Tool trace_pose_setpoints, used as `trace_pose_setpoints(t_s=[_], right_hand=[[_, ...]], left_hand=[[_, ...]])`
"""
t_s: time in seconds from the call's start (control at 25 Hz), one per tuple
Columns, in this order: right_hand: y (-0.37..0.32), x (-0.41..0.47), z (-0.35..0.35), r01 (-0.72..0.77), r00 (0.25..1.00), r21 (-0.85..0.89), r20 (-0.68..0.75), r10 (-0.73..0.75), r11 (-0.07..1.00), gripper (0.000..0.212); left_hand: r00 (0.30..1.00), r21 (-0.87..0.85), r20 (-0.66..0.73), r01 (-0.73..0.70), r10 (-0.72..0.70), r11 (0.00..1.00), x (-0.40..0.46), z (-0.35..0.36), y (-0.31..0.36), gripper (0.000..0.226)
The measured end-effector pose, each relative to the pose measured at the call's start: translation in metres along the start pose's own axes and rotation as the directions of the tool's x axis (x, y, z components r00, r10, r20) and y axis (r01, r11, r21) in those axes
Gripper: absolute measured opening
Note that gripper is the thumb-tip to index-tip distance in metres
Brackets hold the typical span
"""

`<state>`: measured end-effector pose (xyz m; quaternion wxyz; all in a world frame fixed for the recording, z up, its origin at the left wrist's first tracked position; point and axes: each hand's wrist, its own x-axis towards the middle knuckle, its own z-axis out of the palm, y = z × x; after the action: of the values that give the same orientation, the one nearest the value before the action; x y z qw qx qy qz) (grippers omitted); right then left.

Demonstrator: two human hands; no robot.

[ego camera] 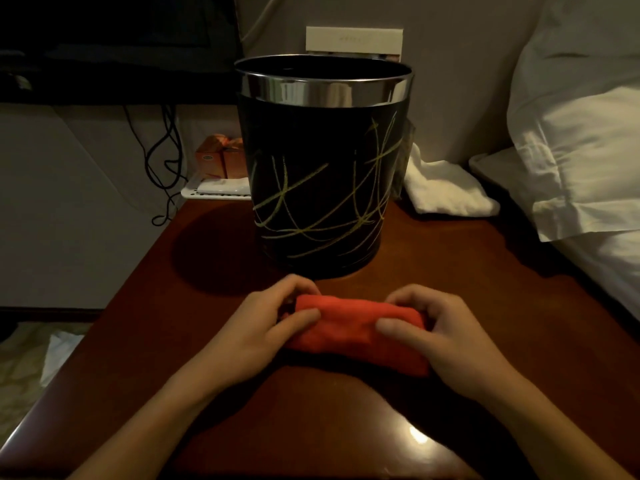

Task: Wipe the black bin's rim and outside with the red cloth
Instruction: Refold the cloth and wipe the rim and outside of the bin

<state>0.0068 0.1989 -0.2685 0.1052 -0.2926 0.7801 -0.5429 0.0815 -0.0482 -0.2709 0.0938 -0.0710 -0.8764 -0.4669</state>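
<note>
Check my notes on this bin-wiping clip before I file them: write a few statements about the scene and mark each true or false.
1. Both hands grip the red cloth. True: left hand, right hand.
2. The cloth touches the bin. False: it lies folded on the table, in front of the bin.
3. The bin has a shiny metal rim. True.
4. The bin lies tipped over. False: it stands upright.
5. A white towel lies right of the bin. True.

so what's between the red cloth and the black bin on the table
Nothing: in the head view only a bare strip of table separates the red cloth from the black bin.
</note>
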Motion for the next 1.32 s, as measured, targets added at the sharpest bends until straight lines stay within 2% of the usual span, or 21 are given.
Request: trace_pose_setpoints(t_s=[0.08,0.12,0.16,0.28,0.32,0.36,0.4,0.48,0.52,0.64,0.68,0.76,0.8,0.88,1.0,1.04,1.12,1.2,1.32], right_hand=[[-0.009,0.003,0.007,-0.032,0.997,0.286,-0.061,0.051,0.958,0.017],[-0.016,0.004,0.011,-0.054,0.996,0.380,-0.052,0.079,0.923,0.019],[-0.021,0.006,0.015,-0.074,0.995,0.446,-0.028,0.097,0.892,0.023],[-0.029,0.011,0.019,-0.109,0.988,0.575,-0.030,0.154,0.811,0.027],[-0.029,0.013,0.019,-0.095,0.987,0.591,-0.050,0.154,0.801,0.027],[-0.029,0.015,0.019,-0.070,0.987,0.592,-0.077,0.143,0.803,0.032],[-0.028,0.016,0.019,-0.040,0.987,0.584,-0.102,0.122,0.811,0.039],[-0.030,0.018,0.021,-0.021,0.988,0.562,-0.114,0.103,0.827,0.041],[-0.032,0.018,0.024,-0.010,0.990,0.536,-0.114,0.083,0.844,0.034],[-0.033,0.021,0.031,0.025,0.977,0.484,-0.197,0.081,0.875,0.027],[-0.030,0.023,0.032,0.020,0.969,0.533,-0.218,0.114,0.846,0.038],[-0.027,0.023,0.035,-0.038,0.974,0.676,-0.139,0.178,0.736,0.078],[-0.030,0.022,0.038,-0.062,0.982,0.714,-0.081,0.170,0.697,0.090],[-0.038,0.023,0.042,-0.061,0.989,0.763,-0.042,0.144,0.643,0.089],[-0.048,0.031,0.045,0.040,0.969,0.771,-0.187,0.164,0.636,0.069],[-0.050,0.034,0.045,0.047,0.956,0.765,-0.222,0.194,0.642,0.062],[-0.051,0.041,0.041,0.054,0.929,0.758,-0.277,0.246,0.650,0.051],[-0.051,0.050,0.032,0.112,0.883,0.743,-0.379,0.276,0.660,0.048],[-0.060,0.065,0.008,0.246,0.789,0.581,-0.585,0.188,0.776,0.050]], left_hand=[[0.992,-0.180,-0.116,0.036,-0.057,0.983,0.012,0.008,0.007,0.010],[0.987,-0.196,-0.146,0.033,-0.063,0.980,0.018,0.014,0.010,0.011],[0.982,-0.152,-0.180,0.027,-0.055,0.988,0.022,0.018,0.012,0.014],[0.930,0.131,-0.365,0.020,0.030,0.991,0.024,0.022,0.024,0.022],[0.906,0.152,-0.419,0.004,0.061,0.988,0.022,0.023,0.030,0.022],[0.904,0.090,-0.425,-0.016,0.053,0.996,0.018,0.024,0.038,0.024],[0.928,-0.074,-0.374,-0.021,-0.009,0.997,0.014,0.026,0.047,0.028],[0.985,-0.451,-0.133,0.037,-0.108,0.892,0.010,0.031,0.064,0.035],[0.993,-0.514,-0.067,0.050,-0.098,0.857,0.009,0.033,0.069,0.036],[0.990,-0.506,-0.131,-0.017,-0.057,0.862,0.013,0.036,0.068,0.036],[0.984,-0.518,-0.170,-0.039,-0.058,0.855,0.016,0.036,0.066,0.035],[0.967,-0.523,-0.246,-0.075,-0.066,0.849,0.020,0.038,0.067,0.031],[0.956,-0.502,-0.286,-0.087,-0.070,0.861,0.023,0.040,0.069,0.029],[0.925,-0.400,-0.372,-0.085,-0.077,0.913,0.029,0.044,0.073,0.028],[0.861,-0.069,-0.505,0.025,-0.057,0.997,0.043,0.048,0.068,0.041],[0.851,-0.008,-0.523,0.058,-0.053,0.998,0.048,0.049,0.067,0.050],[0.835,-0.003,-0.546,0.068,-0.059,0.998,0.057,0.050,0.067,0.064],[0.805,0.070,-0.592,-0.006,0.047,0.998,0.061,0.045,0.072,0.065],[0.687,0.288,-0.664,-0.128,0.294,0.949,0.075,0.025,0.079,0.041]])
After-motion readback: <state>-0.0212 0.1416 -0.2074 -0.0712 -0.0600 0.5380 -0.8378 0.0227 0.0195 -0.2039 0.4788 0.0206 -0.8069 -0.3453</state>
